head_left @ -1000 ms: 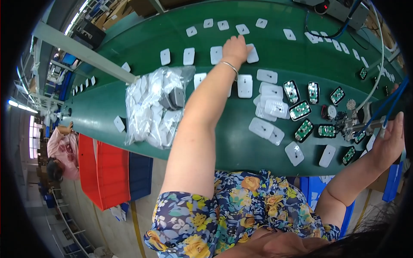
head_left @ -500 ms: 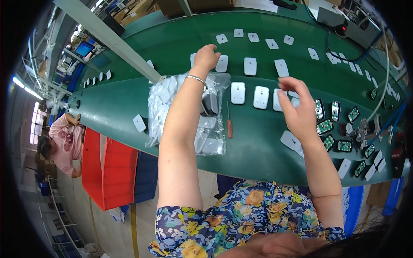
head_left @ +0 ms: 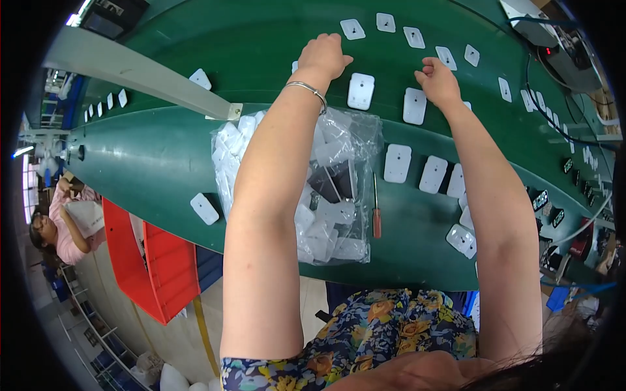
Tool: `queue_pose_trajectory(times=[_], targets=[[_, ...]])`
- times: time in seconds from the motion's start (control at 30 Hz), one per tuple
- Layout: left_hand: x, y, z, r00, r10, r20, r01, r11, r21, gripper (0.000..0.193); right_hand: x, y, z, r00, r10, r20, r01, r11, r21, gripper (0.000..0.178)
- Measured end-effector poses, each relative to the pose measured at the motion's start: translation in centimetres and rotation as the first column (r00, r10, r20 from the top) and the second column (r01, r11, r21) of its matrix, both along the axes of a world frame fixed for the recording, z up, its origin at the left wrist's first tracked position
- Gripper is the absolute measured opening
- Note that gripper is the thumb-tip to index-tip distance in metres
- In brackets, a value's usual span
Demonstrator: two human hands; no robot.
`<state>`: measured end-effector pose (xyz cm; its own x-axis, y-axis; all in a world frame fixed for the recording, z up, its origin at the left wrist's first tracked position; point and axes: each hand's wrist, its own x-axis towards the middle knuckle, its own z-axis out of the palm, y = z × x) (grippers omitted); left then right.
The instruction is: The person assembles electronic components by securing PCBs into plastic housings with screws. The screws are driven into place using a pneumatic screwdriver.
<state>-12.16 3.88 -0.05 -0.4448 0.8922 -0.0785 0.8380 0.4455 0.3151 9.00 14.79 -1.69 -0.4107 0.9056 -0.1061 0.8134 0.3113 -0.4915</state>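
Note:
My left hand (head_left: 326, 55) reaches over the far green surface, back up; its fingertips are hidden beneath it. Beside its wrist shows the edge of a white part (head_left: 295, 66). Just right of it lies a white plastic housing (head_left: 360, 91). My right hand (head_left: 438, 81) hovers above another white housing (head_left: 414, 106), fingers loosely bent, thumb and forefinger apart, nothing seen between them. Near my forearms, further white housings (head_left: 398, 163) stand in a row on the nearer bench. A clear plastic bag (head_left: 355, 244) full of white parts lies under my left forearm.
A screwdriver (head_left: 377, 223) with a reddish handle lies beside the bag. Thin white plates (head_left: 353, 29) line the far side. A metal post (head_left: 156, 75) rises at left. Red bins (head_left: 171, 274) and a person in pink (head_left: 72, 228) are farther left. Black-cased circuit boards (head_left: 540, 200) sit at right.
My right hand has moved from the near row out to the far surface, and its fingers have drawn in. My left hand stays over the far surface. The whole view has shifted.

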Motion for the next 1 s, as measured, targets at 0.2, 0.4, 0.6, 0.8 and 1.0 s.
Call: queue_pose_trajectory(times=[0.2, 0.4, 0.6, 0.8, 1.0], targets=[[-3.4, 1.2, -1.1, 0.999, -0.033, -0.024, 0.033, 0.999, 0.017, 0.05, -3.6, 4.6, -0.6, 0.989, 0.124, 0.08, -0.135, 0.98, 0.143, 0.058], [-3.9, 3.9, -2.8, 0.995, -0.09, 0.034, 0.088, 0.994, 0.07, 0.066, -7.3, 10.6, -2.4, 0.924, 0.32, 0.21, -0.361, 0.912, 0.196, 0.083], [-5.7, 7.9, -5.4, 0.996, -0.066, 0.063, 0.06, 0.994, 0.091, 0.078, -11.6, 12.2, -3.6, 0.903, 0.37, 0.22, -0.409, 0.897, 0.169, 0.087], [-6.4, 9.9, -5.8, 0.982, -0.164, 0.097, 0.17, 0.984, -0.059, 0.077, -12.4, 15.1, -5.4, 0.855, 0.47, 0.218, -0.472, 0.88, -0.045, 0.083], [-5.5, 9.3, -4.3, 0.994, -0.105, 0.027, 0.108, 0.986, -0.128, 0.07, -12.9, 13.2, -4.0, 0.801, 0.448, 0.398, -0.511, 0.857, 0.064, 0.084]])
